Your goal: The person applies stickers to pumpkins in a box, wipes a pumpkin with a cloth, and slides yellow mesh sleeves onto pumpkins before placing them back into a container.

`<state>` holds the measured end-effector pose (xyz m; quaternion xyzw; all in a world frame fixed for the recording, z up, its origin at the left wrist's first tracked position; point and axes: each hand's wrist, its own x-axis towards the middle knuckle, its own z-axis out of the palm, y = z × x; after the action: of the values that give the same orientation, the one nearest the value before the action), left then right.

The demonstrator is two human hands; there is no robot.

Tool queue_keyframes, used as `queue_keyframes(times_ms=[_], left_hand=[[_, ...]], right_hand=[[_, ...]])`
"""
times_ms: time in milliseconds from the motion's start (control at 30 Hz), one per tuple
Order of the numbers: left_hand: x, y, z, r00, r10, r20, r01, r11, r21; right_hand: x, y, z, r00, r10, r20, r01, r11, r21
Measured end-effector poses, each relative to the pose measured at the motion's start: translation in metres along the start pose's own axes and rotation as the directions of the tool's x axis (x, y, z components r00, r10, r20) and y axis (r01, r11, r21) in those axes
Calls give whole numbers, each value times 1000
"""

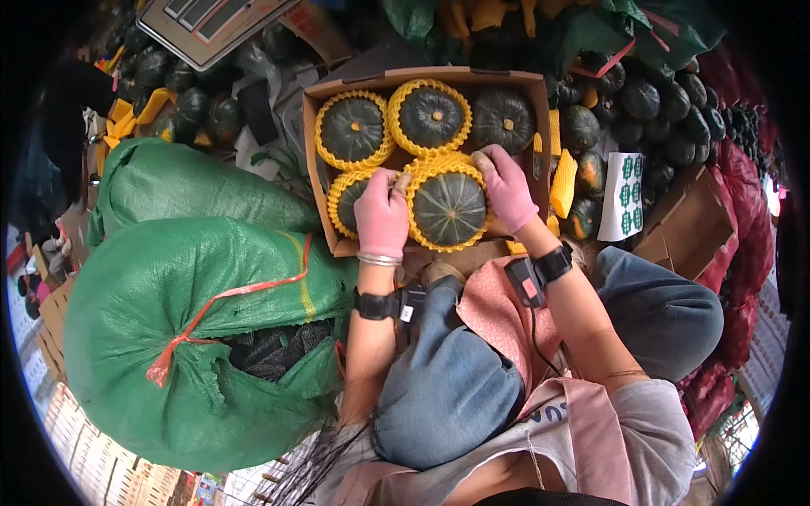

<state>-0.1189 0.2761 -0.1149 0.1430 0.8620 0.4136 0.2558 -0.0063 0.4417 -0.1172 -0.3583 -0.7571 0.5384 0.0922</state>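
Note:
An open cardboard box (540, 118) holds several dark green squashes, most of them in yellow foam nets. Both my hands wear pink gloves and grip the netted squash (450, 209) at the box's near side, one at each side of it. My left hand (382, 214) has its fingers closed on the net's left edge, beside another netted squash (348, 207). On the right edge, my right hand (506, 187) pinches the same net. Behind are two netted squashes (354, 126) (431, 116) and a squash without a net (503, 120) at the back right.
Green woven sacks (169, 295) fill the left side. Loose squashes (641, 99) are piled at the right, near a sticker sheet (621, 196), yellow foam nets (563, 181) and another cardboard box (688, 223). A scale (211, 25) stands at the back left. Red net sacks (742, 194) lie far right.

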Motion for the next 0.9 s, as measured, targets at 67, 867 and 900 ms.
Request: queue_keyframes(times_ms=[67,867,900], left_hand=[[-8,13,-1,944,250,-214,-204,955,215],[-11,38,60,793,517,323,-578,471,666],[-11,40,55,798,495,343,-586,505,634]], right_hand=[[-12,-26,-13,996,93,-14,-94,981,-171],[-38,-36,-65,929,-338,149,367,802,-470],[-37,-33,-64,940,-295,173,342,798,-497]])
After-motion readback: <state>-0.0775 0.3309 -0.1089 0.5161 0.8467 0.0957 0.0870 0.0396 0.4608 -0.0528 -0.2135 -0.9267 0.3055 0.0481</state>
